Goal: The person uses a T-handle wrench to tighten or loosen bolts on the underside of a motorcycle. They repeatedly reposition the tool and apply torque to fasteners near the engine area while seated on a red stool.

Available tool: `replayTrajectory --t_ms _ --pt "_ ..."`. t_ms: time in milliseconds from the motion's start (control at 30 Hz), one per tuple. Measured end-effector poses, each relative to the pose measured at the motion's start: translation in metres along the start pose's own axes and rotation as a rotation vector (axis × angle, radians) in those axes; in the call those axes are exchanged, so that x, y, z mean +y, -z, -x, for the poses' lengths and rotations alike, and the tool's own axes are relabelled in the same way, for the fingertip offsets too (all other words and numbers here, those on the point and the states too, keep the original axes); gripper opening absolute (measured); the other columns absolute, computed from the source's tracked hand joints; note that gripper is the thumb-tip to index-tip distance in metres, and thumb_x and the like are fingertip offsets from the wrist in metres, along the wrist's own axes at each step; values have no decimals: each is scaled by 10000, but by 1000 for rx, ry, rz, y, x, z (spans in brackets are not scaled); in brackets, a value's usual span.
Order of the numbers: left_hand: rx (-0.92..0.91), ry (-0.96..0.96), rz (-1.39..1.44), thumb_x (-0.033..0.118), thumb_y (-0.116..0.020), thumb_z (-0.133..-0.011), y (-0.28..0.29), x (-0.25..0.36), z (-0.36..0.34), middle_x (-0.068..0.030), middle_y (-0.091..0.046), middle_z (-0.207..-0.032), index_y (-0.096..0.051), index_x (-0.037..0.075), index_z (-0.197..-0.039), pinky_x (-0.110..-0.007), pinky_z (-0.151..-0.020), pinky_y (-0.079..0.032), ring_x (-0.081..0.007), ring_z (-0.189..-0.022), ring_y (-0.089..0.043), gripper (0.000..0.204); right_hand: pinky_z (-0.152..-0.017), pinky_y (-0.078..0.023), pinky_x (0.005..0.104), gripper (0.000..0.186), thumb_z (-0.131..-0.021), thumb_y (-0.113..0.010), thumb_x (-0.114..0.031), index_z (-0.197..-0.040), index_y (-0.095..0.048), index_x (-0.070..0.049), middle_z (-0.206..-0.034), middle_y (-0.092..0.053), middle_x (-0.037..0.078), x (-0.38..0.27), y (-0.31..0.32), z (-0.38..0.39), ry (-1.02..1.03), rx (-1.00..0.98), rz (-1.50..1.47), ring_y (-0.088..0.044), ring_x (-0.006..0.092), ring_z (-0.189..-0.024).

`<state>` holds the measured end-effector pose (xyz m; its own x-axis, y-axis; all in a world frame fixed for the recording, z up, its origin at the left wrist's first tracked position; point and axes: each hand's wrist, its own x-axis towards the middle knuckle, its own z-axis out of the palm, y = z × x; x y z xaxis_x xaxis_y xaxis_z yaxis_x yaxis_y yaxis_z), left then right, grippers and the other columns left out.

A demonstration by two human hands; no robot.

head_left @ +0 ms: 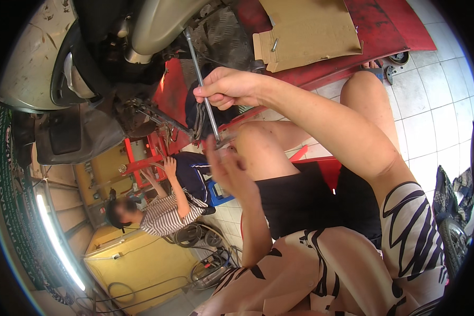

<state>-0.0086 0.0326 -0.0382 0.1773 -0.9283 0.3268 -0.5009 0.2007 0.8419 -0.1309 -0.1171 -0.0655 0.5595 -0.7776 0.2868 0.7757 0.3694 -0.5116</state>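
Note:
My right hand (pixel 224 89) is closed around the middle of a long metal T-handle wrench (pixel 195 59). The wrench's far end meets the underside of a motorcycle beside its grey, pipe-like part (pixel 160 29). At the near end, by the crossbar, is my left hand (pixel 229 166), smeared by motion. Whether its fingers grip the bar cannot be made out. A flattened piece of brown cardboard (pixel 310 31) lies beyond my right hand, with a small metal bolt (pixel 275 45) on it.
The cardboard rests on a red metal platform (pixel 374 31). Another person in a striped shirt (pixel 168 216) works at a red frame (pixel 142 166) to the left. Hoses and cables (pixel 195 237) lie on the floor nearby. A wheel (pixel 452 242) stands at the far right.

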Motion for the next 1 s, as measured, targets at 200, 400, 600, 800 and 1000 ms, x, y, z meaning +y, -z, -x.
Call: replayTrajectory --t_ms 200,400,600,800,1000 --pt "-414 -265 -189 50 -515 -926 4 13 16 60 -368 -540 -352 -19 -1421 -200 -438 -224 -18 -471 -319 525 -428 -230 209 247 -955 -572 -200 -858 -579 27 -531 -352 -62 2 1 -4 35 24 -26 -265 38 -454" --pt "-68 29 72 29 -485 -935 9 27 4 59 -384 -556 -280 9 -1460 -173 -461 -251 -13 -480 -320 565 -424 -231 205 234 -951 -578 -189 -883 -576 34 -532 -357 -55 1 -3 -5 52 58 -62 -267 38 -455" --pt "-527 165 43 52 -499 -945 6 15 20 42 -422 -576 -229 11 -1474 -174 -456 -251 -16 -477 -325 596 -417 -229 215 206 -950 -561 -137 -905 -567 65 -549 -373 -44 5 3 -5 76 70 -118 -271 44 -459" --pt "-179 8 205 72 -506 -952 5 37 8 42 -411 -577 -148 7 -1489 -173 -456 -242 -14 -487 -327 649 -418 -222 203 227 -940 -592 -175 -877 -562 41 -545 -361 -51 -5 3 -3 126 129 -104 -265 39 -459" --pt "-575 259 -92 71 -523 -930 10 11 22 32 -486 -583 -122 -8 -1490 -182 -494 -303 -29 -531 -408 693 -414 -223 201 217 -937 -596 -175 -877 -564 32 -558 -365 -52 -8 1 -1 140 143 -124 -267 38 -465"
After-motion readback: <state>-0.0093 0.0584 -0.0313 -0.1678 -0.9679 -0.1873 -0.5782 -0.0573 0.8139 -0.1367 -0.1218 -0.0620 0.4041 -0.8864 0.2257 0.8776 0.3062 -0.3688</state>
